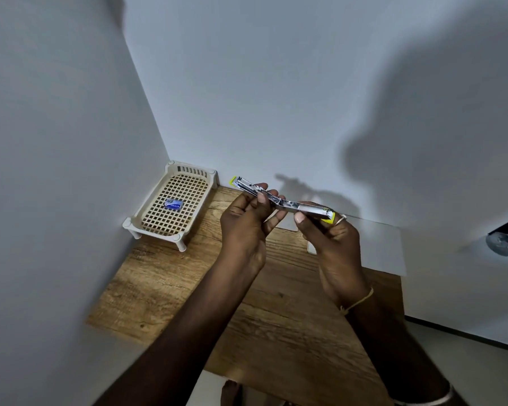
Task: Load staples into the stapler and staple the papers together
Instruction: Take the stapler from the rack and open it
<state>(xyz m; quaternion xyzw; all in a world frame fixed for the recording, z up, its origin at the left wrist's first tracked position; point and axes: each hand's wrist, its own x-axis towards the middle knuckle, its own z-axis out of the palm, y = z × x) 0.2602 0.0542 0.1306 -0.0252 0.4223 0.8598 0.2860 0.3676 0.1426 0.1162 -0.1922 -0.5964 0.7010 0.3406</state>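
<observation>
Forearms are seen reaching up from the near edge over a wooden table (170,282), with a stapler (291,206) held between both hands above the far part of the tabletop. It has been swung open almost flat, its long axis running from far left to near right, with a yellow tip at each end. The left half is pinched by the thumb and curled fingers of the left hand (244,221), and the right half is gripped the same way by the right hand (332,241), so neither hand is free. Whether any staples sit in the open channel cannot be told.

A small blue staple box (173,204) is seen lying in a beige lattice tray (192,171) in the far left corner, well apart from the stapler and to the left of it. The left hand is judged the nearer of the two to that box, so a reach for staples would most likely fall to it while the stapler is kept in the right. White papers (379,250) are laid flat on the table at the right, partly hidden behind the right hand, not yet stapled
</observation>
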